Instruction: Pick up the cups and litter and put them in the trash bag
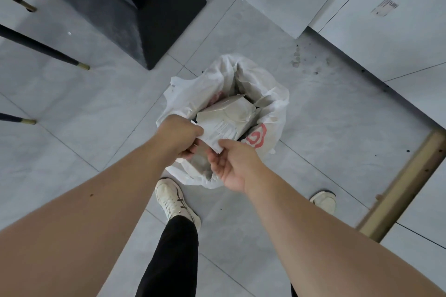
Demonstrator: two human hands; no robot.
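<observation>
A white plastic trash bag (268, 94) with a red logo stands open on the tiled floor in front of my feet. A pale grey paper carton (229, 116) lies across its mouth, on top of other pale litter inside. My left hand (179, 135) is closed on the carton's near edge together with the bag's near rim. My right hand (230, 164) pinches the same near corner of the carton from below, palm turned up. No cups are visible.
A black table base (144, 21) stands at the top left, with several dark gold-tipped chair legs (45, 50) at the left edge. White cabinet fronts (386, 31) run along the right, with a brass-coloured rail (405, 183) below. My shoes (173, 200) stand just behind the bag.
</observation>
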